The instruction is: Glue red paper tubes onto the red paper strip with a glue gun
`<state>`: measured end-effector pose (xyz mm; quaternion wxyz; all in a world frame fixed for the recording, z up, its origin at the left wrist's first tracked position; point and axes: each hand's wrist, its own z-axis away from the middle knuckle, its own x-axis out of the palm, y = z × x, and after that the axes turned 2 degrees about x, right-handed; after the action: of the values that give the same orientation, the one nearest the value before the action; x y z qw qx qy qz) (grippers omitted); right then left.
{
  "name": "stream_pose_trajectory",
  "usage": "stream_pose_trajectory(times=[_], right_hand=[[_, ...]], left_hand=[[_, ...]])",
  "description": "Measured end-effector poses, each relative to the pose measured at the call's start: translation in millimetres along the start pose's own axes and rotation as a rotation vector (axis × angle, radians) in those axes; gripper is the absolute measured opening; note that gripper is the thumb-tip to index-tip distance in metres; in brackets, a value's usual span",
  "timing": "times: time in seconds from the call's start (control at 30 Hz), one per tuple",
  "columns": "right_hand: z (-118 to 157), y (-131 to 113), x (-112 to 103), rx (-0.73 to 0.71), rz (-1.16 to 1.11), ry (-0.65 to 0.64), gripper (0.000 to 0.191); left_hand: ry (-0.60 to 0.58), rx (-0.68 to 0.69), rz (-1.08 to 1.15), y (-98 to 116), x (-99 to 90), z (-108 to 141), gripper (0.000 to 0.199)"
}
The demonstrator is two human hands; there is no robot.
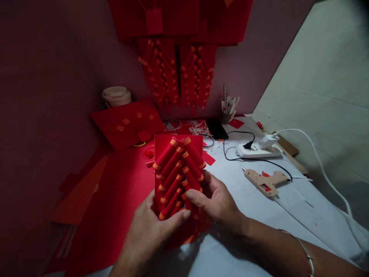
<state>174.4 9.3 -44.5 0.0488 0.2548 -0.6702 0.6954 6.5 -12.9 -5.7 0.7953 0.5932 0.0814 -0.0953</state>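
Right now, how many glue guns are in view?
1. The glue gun lies on the white table, right of both hands, below the power strip. Others may be hidden.

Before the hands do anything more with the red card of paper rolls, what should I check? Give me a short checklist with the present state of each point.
1. Both hands grip the piece: ok. The left hand and the right hand hold the red card of paper rolls from both sides.
2. Rolls sit in two slanted rows: ok, as far as can be seen; the lowest ones are hidden by the fingers.
3. Glue has set: cannot tell.
4. Glue gun is clear of the hands: ok, it lies on the white table, to the right.
5. Glue gun is plugged into the power strip: cannot tell. A black cord runs toward it.
6. Phone is away from the glue gun: ok.
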Motion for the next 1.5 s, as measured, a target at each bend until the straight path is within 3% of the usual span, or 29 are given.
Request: stream_pose_trajectory(times=[0.13, 0.37, 0.47, 0.63, 0.8, 1.0, 1.2, 1.5], right_hand=[[-0.4, -3.2, 0.6, 0.028, 0.015, -0.031, 0.04], [-11.0, -9.1, -3.4, 0.137, -0.252, 0.031, 0.035], [-16.0, -12.8, -4.9, 0.132, -0.35, 0.082, 0.033], [-18.7, -16.0, -3.7, 0.075, -0.404, 0.137, 0.032], [-17.4, -15.2, -0.5, 0.031, -0.374, 0.166, 0.036], [-9.8, -7.0, 2.7, 0.05, -0.341, 0.101, 0.035], [-5.3, 1.7, 2.6, 0.006, -0.178, 0.079, 0.039], [-4.9, 2.1, 1.2, -0.001, -0.137, 0.065, 0.037]], left_hand=[[0.002, -0.005, -0.029, -0.4, -2.3, -2.1, 0.053], [-0.056, -0.112, 0.546, 8.1, 0.7, 4.6, 0.074], [-0.089, -0.109, 0.676, 9.3, 0.3, 6.8, 0.077], [-0.072, -0.047, 0.642, 2.2, 5.3, 14.3, 0.076], [0.049, -0.136, 0.697, -16.6, 28.2, 24.2, 0.059], [-0.023, -0.138, 0.761, -21.0, 50.1, 25.1, 0.049], [0.0, -0.141, 0.728, -20.7, 52.1, 22.5, 0.054], [0.029, -0.169, 0.687, -21.3, 48.6, 23.2, 0.045]])
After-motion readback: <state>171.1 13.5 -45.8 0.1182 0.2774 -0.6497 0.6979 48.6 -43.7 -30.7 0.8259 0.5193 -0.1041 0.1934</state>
